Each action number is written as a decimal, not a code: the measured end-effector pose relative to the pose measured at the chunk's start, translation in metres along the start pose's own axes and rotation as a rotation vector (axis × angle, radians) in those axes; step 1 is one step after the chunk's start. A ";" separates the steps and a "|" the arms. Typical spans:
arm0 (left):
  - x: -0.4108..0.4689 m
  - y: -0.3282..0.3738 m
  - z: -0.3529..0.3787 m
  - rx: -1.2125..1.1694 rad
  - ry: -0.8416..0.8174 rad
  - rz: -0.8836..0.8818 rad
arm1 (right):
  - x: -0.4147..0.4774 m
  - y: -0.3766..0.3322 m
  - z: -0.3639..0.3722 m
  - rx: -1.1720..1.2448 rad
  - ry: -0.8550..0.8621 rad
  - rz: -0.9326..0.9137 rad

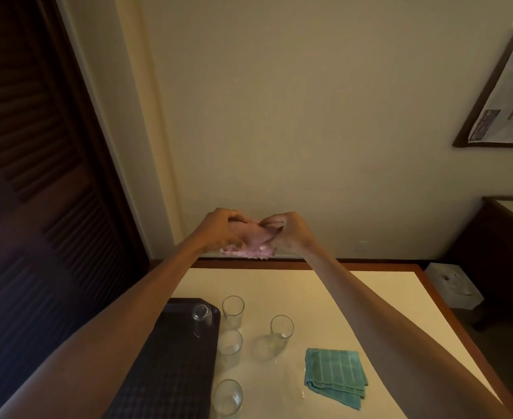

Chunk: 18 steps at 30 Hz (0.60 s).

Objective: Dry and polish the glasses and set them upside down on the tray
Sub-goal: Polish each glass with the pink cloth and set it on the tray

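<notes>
The left hand (219,229) and right hand (293,232) fingers (234,213) clutch pink cloth (255,241) (raised); glasses (282,327), green towel (335,375) below.

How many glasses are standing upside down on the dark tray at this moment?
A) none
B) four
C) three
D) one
D: only one glass stands base up on the tray, near its far right corner. The other four glasses stand upright on the table beside it.
</notes>
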<state>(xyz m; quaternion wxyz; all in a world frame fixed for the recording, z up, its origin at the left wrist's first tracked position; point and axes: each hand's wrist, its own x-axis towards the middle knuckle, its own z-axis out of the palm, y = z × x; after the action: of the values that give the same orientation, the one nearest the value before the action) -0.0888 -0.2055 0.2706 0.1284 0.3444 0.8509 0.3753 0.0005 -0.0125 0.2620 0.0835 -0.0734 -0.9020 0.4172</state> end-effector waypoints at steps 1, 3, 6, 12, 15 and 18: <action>0.003 0.001 0.003 0.074 0.013 0.019 | 0.000 0.001 0.000 -0.081 -0.001 -0.017; 0.009 0.001 0.008 0.175 0.015 0.029 | 0.001 0.004 0.000 -0.225 0.002 -0.063; 0.016 0.000 0.016 0.261 -0.038 0.006 | 0.002 0.013 -0.004 -0.323 -0.003 -0.104; 0.025 -0.002 0.029 0.332 -0.179 -0.004 | -0.011 0.033 -0.012 -0.359 -0.107 -0.010; 0.020 -0.007 0.034 0.147 -0.273 -0.023 | -0.018 0.048 -0.022 -0.340 -0.203 0.046; 0.007 -0.005 0.045 -0.129 -0.250 -0.057 | -0.026 0.063 -0.033 -0.312 -0.371 0.135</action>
<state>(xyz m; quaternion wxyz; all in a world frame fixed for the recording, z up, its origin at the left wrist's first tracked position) -0.0749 -0.1781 0.2365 0.2657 0.3554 0.8118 0.3796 0.0372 0.0470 0.2323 -0.1242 -0.0678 -0.9484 0.2836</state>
